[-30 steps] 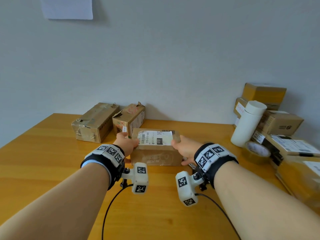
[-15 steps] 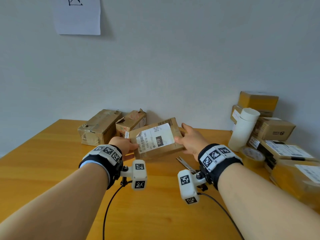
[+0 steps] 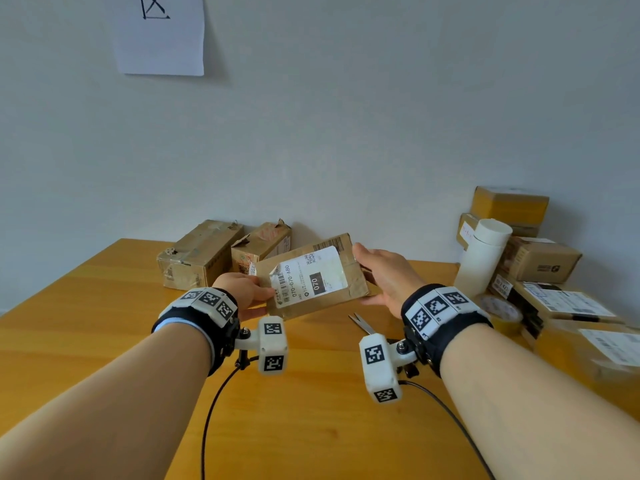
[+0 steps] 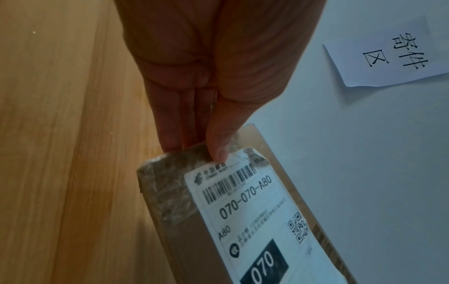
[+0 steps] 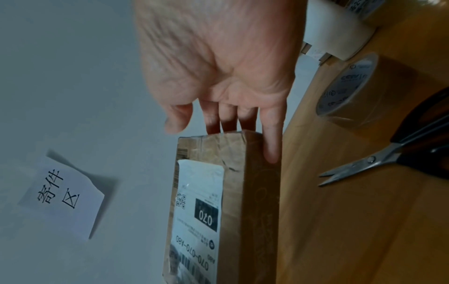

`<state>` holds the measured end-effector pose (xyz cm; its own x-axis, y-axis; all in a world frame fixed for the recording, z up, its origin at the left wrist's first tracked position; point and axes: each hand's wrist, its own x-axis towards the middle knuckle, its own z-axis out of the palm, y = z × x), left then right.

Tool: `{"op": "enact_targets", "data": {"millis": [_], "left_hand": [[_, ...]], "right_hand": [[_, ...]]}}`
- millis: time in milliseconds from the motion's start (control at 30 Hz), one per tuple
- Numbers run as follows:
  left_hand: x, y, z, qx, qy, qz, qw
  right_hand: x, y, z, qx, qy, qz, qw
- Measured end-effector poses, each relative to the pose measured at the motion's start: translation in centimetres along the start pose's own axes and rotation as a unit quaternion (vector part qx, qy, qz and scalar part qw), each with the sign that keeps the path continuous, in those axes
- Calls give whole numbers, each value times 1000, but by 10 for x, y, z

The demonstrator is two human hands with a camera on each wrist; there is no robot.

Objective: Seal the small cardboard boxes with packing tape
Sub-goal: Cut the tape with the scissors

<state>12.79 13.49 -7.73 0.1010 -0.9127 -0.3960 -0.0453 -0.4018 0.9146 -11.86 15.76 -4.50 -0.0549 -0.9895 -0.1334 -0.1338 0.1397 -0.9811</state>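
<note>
Lifted, tilted box (image 3: 313, 277) between both hands.

wall: plain pale grey-white (image 3: 381, 116), evenly lit
sheet of paper: white, handwritten characters, stuck high on the wall (image 3: 161, 39)
worktop: warm yellow wood, butted against the wall (image 3: 311, 427)

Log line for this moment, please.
stage: handling | labelled cardboard box: lifted, tilted | left hand: pinching left end | right hand: supporting right end | tape roll, scissors: on table
</note>
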Motion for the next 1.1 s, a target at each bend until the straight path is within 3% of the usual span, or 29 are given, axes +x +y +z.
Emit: {"op": "enact_targets", "data": {"millis": [167, 500, 1100], "left_hand": [[-5, -1, 1, -10, -14, 2, 1000], [-8, -4, 5, -75, -11, 28, 997], [-9, -1, 10, -76, 13, 10, 997]], "right_hand": [[2, 8, 0, -25, 7, -30, 999], [2, 6, 0, 24, 19, -18, 999], [-3, 7, 8, 17, 50, -35, 998]]}}
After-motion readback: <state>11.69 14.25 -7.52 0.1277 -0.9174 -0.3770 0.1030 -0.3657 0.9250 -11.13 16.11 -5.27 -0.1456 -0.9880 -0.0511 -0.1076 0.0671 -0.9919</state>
